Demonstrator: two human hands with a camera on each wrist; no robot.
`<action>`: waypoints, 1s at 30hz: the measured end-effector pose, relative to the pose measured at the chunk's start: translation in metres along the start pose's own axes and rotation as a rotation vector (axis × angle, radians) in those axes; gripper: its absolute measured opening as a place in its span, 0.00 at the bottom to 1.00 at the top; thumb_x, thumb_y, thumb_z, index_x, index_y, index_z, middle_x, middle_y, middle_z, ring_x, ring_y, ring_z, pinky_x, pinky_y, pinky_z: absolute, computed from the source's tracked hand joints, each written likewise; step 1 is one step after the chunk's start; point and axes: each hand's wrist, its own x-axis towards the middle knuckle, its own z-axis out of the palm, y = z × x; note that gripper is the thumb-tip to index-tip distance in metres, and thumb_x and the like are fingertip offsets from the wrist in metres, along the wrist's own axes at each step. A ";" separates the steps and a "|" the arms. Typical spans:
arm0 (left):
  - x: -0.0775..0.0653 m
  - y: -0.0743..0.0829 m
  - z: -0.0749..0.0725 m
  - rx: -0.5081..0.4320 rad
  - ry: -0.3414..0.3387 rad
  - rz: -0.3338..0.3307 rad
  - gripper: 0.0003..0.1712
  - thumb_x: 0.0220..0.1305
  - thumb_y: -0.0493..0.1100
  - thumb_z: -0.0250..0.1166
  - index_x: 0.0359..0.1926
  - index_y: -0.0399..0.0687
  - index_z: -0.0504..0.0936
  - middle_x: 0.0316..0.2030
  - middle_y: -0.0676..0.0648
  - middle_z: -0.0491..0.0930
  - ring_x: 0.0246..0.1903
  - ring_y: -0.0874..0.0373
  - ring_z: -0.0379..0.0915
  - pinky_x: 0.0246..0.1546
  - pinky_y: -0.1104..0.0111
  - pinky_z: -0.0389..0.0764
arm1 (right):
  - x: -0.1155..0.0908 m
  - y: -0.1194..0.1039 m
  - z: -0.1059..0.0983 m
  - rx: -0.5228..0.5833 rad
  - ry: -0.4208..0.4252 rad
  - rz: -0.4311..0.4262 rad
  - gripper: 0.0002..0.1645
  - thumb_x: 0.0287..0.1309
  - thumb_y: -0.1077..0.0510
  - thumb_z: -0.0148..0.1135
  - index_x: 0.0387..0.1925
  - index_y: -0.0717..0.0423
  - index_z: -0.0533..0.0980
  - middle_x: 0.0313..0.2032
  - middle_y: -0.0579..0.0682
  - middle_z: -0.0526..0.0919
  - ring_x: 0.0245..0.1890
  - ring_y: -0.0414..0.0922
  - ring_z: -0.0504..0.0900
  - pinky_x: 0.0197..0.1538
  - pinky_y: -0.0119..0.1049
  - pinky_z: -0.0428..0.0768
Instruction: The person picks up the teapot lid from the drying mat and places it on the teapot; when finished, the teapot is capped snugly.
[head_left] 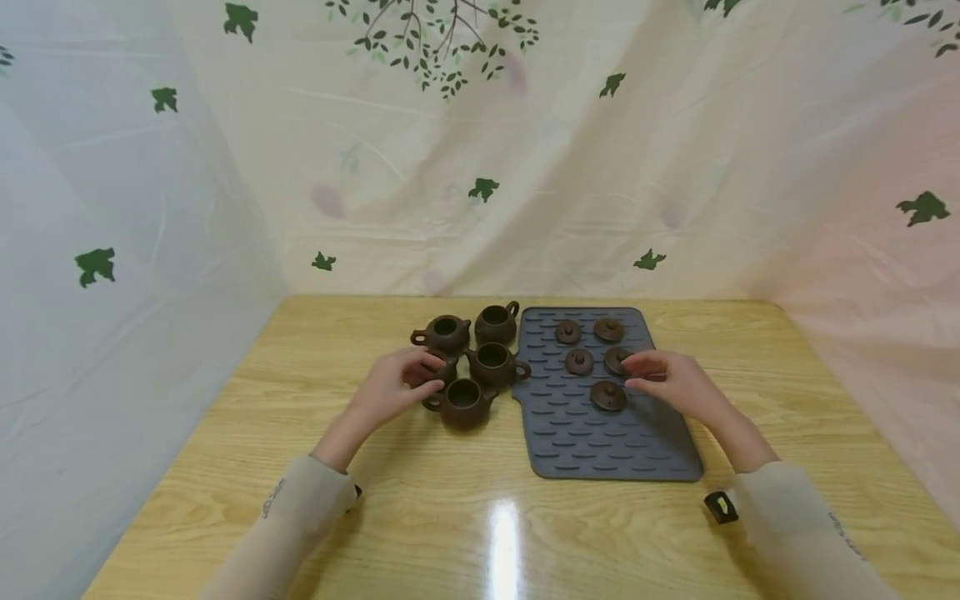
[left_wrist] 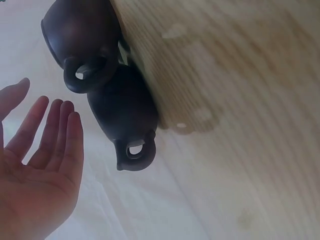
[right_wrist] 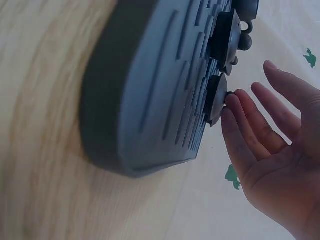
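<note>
Several small dark-brown teapots without lids stand close together, among them a front teapot [head_left: 463, 405] and a middle teapot [head_left: 492, 367]. My left hand [head_left: 393, 385] hovers over the leftmost teapot [head_left: 442, 367] and partly hides it. In the left wrist view the left hand [left_wrist: 47, 175] has its fingers extended, apart from the teapot [left_wrist: 125, 107]. Matching knobbed lids lie on a grey ridged mat [head_left: 615, 454]. Beside the right-hand lid [head_left: 615, 360] is my right hand [head_left: 675, 383]. The right wrist view has its relaxed fingers close to a lid [right_wrist: 216, 99]; contact is unclear.
More lids, including a front lid [head_left: 608, 396] and a back lid [head_left: 608, 330], share the mat. At the back are two more teapots, a left one [head_left: 447, 335] and a right one [head_left: 496, 325]. A printed curtain [head_left: 480, 242] hangs behind the wooden table [head_left: 420, 508].
</note>
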 end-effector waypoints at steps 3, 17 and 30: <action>-0.001 0.000 0.001 -0.010 -0.017 -0.009 0.15 0.63 0.40 0.70 0.50 0.41 0.84 0.47 0.43 0.86 0.41 0.54 0.84 0.43 0.65 0.85 | -0.001 -0.001 0.001 0.006 -0.013 0.000 0.22 0.65 0.56 0.65 0.56 0.64 0.78 0.53 0.63 0.84 0.53 0.59 0.83 0.56 0.55 0.80; -0.006 -0.006 0.003 -0.034 -0.090 -0.040 0.13 0.62 0.38 0.71 0.48 0.42 0.85 0.44 0.44 0.86 0.42 0.54 0.84 0.46 0.63 0.85 | 0.002 0.000 0.010 0.016 -0.057 -0.008 0.19 0.62 0.54 0.68 0.51 0.60 0.82 0.47 0.57 0.87 0.48 0.53 0.85 0.49 0.38 0.82; -0.004 -0.009 0.009 -0.006 -0.097 -0.046 0.08 0.61 0.37 0.71 0.41 0.44 0.85 0.40 0.46 0.87 0.42 0.54 0.84 0.45 0.66 0.85 | 0.006 0.002 0.014 0.041 -0.091 0.023 0.17 0.61 0.54 0.68 0.50 0.58 0.83 0.48 0.58 0.86 0.47 0.51 0.85 0.48 0.39 0.82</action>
